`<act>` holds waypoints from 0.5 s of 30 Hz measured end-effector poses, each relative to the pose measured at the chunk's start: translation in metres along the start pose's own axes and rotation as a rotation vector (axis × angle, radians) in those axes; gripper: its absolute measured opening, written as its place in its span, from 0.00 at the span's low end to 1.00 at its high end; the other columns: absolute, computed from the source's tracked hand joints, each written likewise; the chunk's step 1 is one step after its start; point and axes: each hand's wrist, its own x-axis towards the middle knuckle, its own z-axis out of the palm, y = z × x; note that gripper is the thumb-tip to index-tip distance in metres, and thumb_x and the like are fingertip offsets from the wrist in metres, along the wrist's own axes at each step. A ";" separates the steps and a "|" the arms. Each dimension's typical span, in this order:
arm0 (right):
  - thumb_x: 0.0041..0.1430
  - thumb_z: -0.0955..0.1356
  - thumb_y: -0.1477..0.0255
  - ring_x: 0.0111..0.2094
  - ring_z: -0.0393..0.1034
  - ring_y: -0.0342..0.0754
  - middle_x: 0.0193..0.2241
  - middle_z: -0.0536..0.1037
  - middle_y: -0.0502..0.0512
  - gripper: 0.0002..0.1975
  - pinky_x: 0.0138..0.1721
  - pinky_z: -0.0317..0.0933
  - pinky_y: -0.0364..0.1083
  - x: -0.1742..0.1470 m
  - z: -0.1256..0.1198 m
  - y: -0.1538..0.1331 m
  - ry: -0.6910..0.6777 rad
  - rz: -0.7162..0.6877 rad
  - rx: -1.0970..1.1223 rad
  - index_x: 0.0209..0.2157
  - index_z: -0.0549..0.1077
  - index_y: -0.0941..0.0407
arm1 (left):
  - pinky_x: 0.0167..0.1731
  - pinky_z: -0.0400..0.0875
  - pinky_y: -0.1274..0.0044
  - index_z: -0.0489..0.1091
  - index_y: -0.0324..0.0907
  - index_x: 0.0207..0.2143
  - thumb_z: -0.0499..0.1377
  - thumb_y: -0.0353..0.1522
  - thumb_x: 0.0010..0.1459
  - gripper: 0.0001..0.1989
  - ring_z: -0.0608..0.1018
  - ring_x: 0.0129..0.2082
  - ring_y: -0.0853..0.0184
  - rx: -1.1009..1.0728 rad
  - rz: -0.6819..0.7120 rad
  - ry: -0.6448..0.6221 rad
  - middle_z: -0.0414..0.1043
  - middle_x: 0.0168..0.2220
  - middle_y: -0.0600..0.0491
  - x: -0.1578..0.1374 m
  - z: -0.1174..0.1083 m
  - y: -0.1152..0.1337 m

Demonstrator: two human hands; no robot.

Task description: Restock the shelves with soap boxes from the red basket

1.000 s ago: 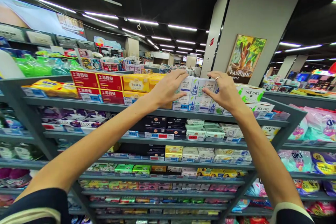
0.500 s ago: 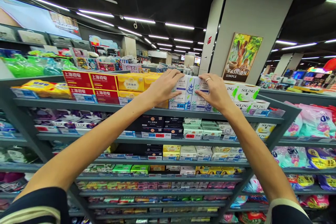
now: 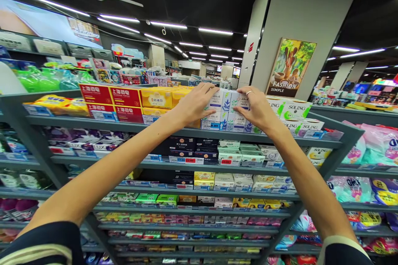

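Observation:
On the top shelf, two stacked rows of white soap boxes [image 3: 226,103] with blue and green leaf prints stand between my two hands. My left hand [image 3: 198,102] curves round their left side, fingers over the top and thumb against the front. From the right, my right hand [image 3: 258,108], with a ring on one finger, grips the same boxes in a like way. The fingertips on the top and far side are partly hidden. Yellow soap boxes [image 3: 156,97] lie left of my left hand, and white-and-green SOLING boxes [image 3: 294,109] are right of my right hand.
Red soap boxes [image 3: 125,96] and yellow packets [image 3: 53,102] fill the shelf's left end. Lower shelves hold dark soap boxes [image 3: 181,145] and many other packs. Bagged detergent [image 3: 381,147] stands at the right. A grey pillar [image 3: 314,8] with a poster rises behind.
The view has shifted slightly, so everything sits a little further right. Both hands keep the same hold on the white soap boxes.

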 end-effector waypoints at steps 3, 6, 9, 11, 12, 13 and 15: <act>0.63 0.70 0.69 0.60 0.69 0.63 0.56 0.75 0.63 0.22 0.61 0.63 0.64 0.000 0.000 0.001 0.008 -0.011 0.021 0.58 0.68 0.53 | 0.63 0.67 0.58 0.61 0.39 0.64 0.66 0.33 0.58 0.33 0.70 0.61 0.49 0.009 -0.001 0.004 0.68 0.61 0.40 0.000 0.001 0.001; 0.63 0.71 0.69 0.60 0.69 0.62 0.56 0.75 0.63 0.22 0.62 0.64 0.63 0.000 -0.001 0.001 0.017 -0.030 0.032 0.58 0.68 0.53 | 0.63 0.67 0.58 0.61 0.39 0.64 0.66 0.33 0.59 0.34 0.70 0.61 0.49 0.027 0.000 0.004 0.68 0.61 0.39 0.000 0.000 0.001; 0.64 0.71 0.69 0.60 0.68 0.62 0.56 0.75 0.63 0.22 0.62 0.63 0.63 -0.002 0.000 0.002 0.028 -0.043 -0.001 0.59 0.68 0.54 | 0.63 0.66 0.58 0.61 0.38 0.65 0.66 0.34 0.59 0.33 0.69 0.61 0.49 0.026 0.005 -0.001 0.68 0.61 0.39 0.000 -0.001 0.000; 0.65 0.71 0.68 0.60 0.68 0.62 0.57 0.75 0.64 0.24 0.61 0.63 0.63 -0.003 0.001 0.003 0.032 -0.051 -0.034 0.60 0.67 0.55 | 0.63 0.66 0.58 0.61 0.37 0.65 0.66 0.34 0.60 0.34 0.69 0.62 0.49 0.023 0.002 -0.009 0.67 0.61 0.38 0.000 -0.001 -0.001; 0.65 0.71 0.67 0.60 0.68 0.63 0.58 0.74 0.64 0.25 0.61 0.63 0.64 -0.004 0.003 0.004 0.029 -0.056 -0.051 0.61 0.67 0.56 | 0.63 0.66 0.58 0.61 0.36 0.65 0.66 0.34 0.60 0.34 0.69 0.62 0.49 0.023 0.000 -0.013 0.67 0.61 0.38 0.000 0.001 -0.002; 0.65 0.71 0.67 0.61 0.68 0.63 0.58 0.74 0.65 0.26 0.61 0.63 0.64 -0.005 0.004 0.005 0.023 -0.062 -0.067 0.62 0.66 0.56 | 0.64 0.66 0.58 0.61 0.36 0.65 0.66 0.34 0.60 0.34 0.69 0.62 0.49 0.022 -0.002 -0.016 0.67 0.62 0.38 0.000 0.002 -0.002; 0.65 0.72 0.65 0.61 0.67 0.63 0.59 0.73 0.65 0.29 0.62 0.63 0.64 -0.005 0.005 0.006 0.003 -0.077 -0.090 0.64 0.66 0.57 | 0.64 0.65 0.58 0.60 0.36 0.66 0.66 0.35 0.60 0.35 0.68 0.62 0.48 0.008 -0.005 -0.022 0.67 0.62 0.38 0.000 0.007 -0.001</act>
